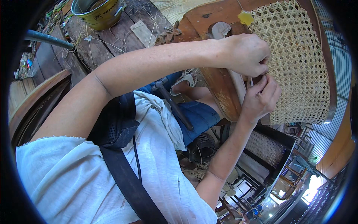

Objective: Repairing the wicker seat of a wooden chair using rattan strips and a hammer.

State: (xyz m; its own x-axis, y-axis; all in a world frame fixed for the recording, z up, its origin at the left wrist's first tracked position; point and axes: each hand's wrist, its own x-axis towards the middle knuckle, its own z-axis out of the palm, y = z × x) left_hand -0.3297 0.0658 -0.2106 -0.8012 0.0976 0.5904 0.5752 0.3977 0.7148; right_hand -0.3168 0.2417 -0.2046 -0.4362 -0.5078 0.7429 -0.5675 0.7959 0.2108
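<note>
A sheet of woven cane (pixel 294 63) with an open lattice covers part of a brown wooden chair frame (pixel 220 87). My left hand (pixel 248 54) is closed at the sheet's near edge, its knuckles turned up. Just below it, the thumb and fingers of my right hand (pixel 263 97) are pinched together. The fingertips of both hands almost meet beside the wooden rail; whatever they grip is too small or hidden to make out. On my lap rests a hammer (pixel 173 102) with a dark handle.
A yellow bucket (pixel 97 16) stands on the worn planks (pixel 108 39) among loose cane strands. Near the cane's far corner is a yellow star-shaped piece (pixel 245 18). A dark chair with a cane panel (pixel 263 147) stands below the work. Curved wood (pixel 41 95) is at left.
</note>
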